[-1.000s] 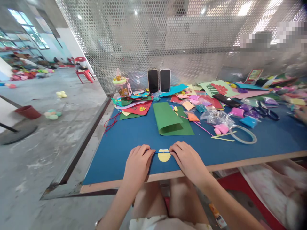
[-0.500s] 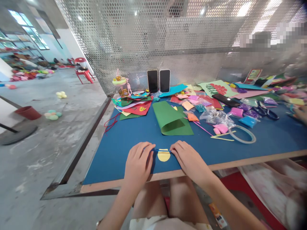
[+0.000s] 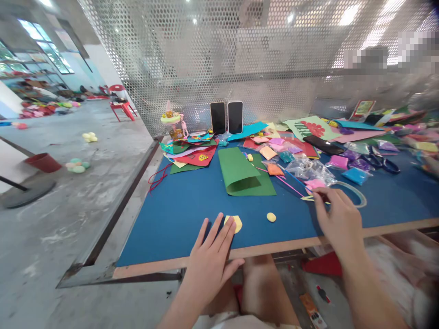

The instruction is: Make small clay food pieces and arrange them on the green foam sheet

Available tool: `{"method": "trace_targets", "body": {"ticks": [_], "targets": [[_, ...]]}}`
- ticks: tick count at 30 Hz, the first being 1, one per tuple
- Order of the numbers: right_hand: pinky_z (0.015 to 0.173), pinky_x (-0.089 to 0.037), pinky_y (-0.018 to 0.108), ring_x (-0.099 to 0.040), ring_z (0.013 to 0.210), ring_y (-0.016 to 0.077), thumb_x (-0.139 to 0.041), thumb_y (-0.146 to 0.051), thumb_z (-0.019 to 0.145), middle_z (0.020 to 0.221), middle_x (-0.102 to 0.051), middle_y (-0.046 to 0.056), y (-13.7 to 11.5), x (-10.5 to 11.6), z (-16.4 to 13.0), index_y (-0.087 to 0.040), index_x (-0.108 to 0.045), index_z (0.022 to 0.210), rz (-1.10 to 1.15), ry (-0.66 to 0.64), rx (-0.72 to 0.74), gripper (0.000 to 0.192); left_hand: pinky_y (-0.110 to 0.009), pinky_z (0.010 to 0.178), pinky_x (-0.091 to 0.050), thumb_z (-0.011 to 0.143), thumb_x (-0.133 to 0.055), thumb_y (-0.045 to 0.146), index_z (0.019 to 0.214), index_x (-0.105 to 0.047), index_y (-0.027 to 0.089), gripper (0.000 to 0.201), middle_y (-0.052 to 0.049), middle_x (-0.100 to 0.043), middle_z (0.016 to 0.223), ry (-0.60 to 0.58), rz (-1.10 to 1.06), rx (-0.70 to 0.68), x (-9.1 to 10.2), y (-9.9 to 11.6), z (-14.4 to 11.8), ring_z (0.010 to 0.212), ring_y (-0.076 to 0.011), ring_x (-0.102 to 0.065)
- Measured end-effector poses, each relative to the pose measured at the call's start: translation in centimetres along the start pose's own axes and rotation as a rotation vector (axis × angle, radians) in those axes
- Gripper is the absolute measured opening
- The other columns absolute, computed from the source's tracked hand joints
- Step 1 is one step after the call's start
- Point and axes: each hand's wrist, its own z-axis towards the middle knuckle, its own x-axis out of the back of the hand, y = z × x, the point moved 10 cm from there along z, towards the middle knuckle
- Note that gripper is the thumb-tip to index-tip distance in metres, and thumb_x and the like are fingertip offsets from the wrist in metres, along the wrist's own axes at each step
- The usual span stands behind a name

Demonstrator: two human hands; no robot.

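My left hand (image 3: 211, 259) lies flat on the blue table (image 3: 178, 205) near its front edge, fingers spread, fingertips on a small yellow paper cut-out (image 3: 235, 222). A small yellow clay lump (image 3: 271, 217) lies just right of it. My right hand (image 3: 339, 221) is further right, fingertips pinched at a thin yellow paper strip (image 3: 310, 198) beside a clear tape ring (image 3: 353, 191) and pink clay pieces (image 3: 314, 183).
A folded green sheet (image 3: 244, 172) lies mid-table. Behind it are coloured paper stacks (image 3: 192, 153), bags of clay (image 3: 308, 167), scissors (image 3: 384, 162), two phones (image 3: 226, 117) leaning on a perforated metal screen, and a red string (image 3: 158, 176) over the left edge.
Both hands left the yellow cut-out. My right hand moved right to the yellow strip; my left hand flattened with fingers spread. A yellow clay lump now lies exposed on the table.
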Motion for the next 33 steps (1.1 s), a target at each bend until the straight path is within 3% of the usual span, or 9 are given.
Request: {"method": "trace_targets", "body": {"ticks": [3,7,10,14,18,21,24,27,33], "targets": [[0.068,-0.043,0.033,-0.057,0.076,0.0243,-0.041,-0.034,0.090,0.083,-0.063,0.009,1.3,-1.0,0.4,-0.018,-0.061,0.092,-0.084,-0.011,0.015,0.026,-0.042,0.111,-0.024,0.093,-0.038,0.041,0.135,-0.043,0.015,0.049,-0.004,-0.043,0.143,-0.021,-0.049,0.045,-0.4,-0.8,1.0,0.134,-0.0237,-0.034],[0.070,-0.043,0.033,-0.058,0.076,0.0229,-0.041,-0.026,0.089,0.083,-0.064,0.009,1.6,-4.0,0.4,-0.017,-0.064,0.088,-0.047,-0.183,0.093,0.024,-0.046,0.106,-0.033,0.094,-0.033,0.025,0.129,-0.050,0.014,0.040,-0.006,-0.052,0.135,-0.052,-0.131,0.231,-1.6,-3.2,2.5,0.124,-0.0244,-0.044],[0.075,-0.044,0.036,-0.058,0.082,0.0237,-0.044,-0.025,0.087,0.088,-0.064,0.010,1.1,-3.8,0.3,-0.017,-0.066,0.090,-0.049,-0.140,0.088,0.023,-0.046,0.101,-0.039,0.093,-0.038,0.026,0.120,-0.058,0.017,0.035,-0.006,-0.060,0.124,-0.059,-0.193,0.283,-2.0,-3.8,2.9,0.112,-0.0245,-0.051],[0.083,-0.044,0.039,-0.057,0.091,0.0240,-0.045,-0.021,0.086,0.095,-0.063,0.010,-3.6,-0.9,-1.0,-0.018,-0.065,0.096,0.069,0.001,0.124,0.022,-0.045,0.098,-0.041,0.092,-0.041,0.023,0.108,-0.064,0.021,0.028,-0.005,-0.065,0.108,-0.018,-0.303,0.270,-1.3,-3.6,2.8,0.103,-0.0227,-0.053],[0.088,-0.046,0.034,-0.058,0.097,0.0195,-0.040,-0.010,0.084,0.102,-0.065,0.008,-12.3,-1.5,-3.6,-0.019,-0.063,0.107,0.373,-0.211,0.338,0.034,-0.041,0.095,-0.044,0.092,-0.040,0.022,0.105,-0.063,0.020,0.027,-0.006,-0.064,0.108,0.005,-0.388,0.296,-1.0,-4.0,2.5,0.104,-0.0208,-0.054],[0.093,-0.047,0.038,-0.056,0.110,0.0218,-0.037,-0.007,0.080,0.119,-0.061,0.012,-16.3,-3.5,-5.2,-0.012,-0.055,0.123,0.367,-0.338,0.385,0.047,-0.045,0.097,-0.042,0.091,-0.039,0.019,0.117,-0.057,0.016,0.032,-0.009,-0.061,0.116,0.020,-0.328,0.307,-1.1,-4.1,2.3,0.108,-0.0230,-0.052],[0.100,-0.044,0.044,-0.049,0.122,0.0265,-0.037,-0.008,0.079,0.130,-0.055,0.016,-17.7,-5.1,-6.3,-0.004,-0.053,0.125,0.328,-0.393,0.413,0.049,-0.048,0.099,-0.039,0.089,-0.038,0.016,0.111,-0.060,0.016,0.031,-0.008,-0.064,0.110,0.031,-0.308,0.266,-0.9,-3.5,2.0,0.104,-0.0223,-0.054],[0.103,-0.044,0.042,-0.053,0.120,0.0234,-0.038,-0.009,0.081,0.126,-0.058,0.012,-17.7,-5.1,-6.7,-0.008,-0.058,0.120,0.412,-0.420,0.426,0.045,-0.043,0.099,-0.042,0.089,-0.037,0.014,0.102,-0.062,0.017,0.029,-0.005,-0.066,0.099,0.082,-0.343,0.247,-0.2,-3.3,1.5,0.096,-0.0184,-0.058],[0.101,-0.046,0.043,-0.051,0.122,0.0220,-0.036,-0.007,0.080,0.130,-0.055,0.012,-17.5,-3.8,-7.1,-0.009,-0.055,0.124,0.418,-0.359,0.437,0.048,-0.046,0.098,-0.044,0.087,-0.038,0.014,0.124,-0.051,0.012,0.039,-0.010,-0.063,0.119,0.113,-0.207,0.183,0.1,-2.2,0.7,0.111,-0.0226,-0.056]]}}
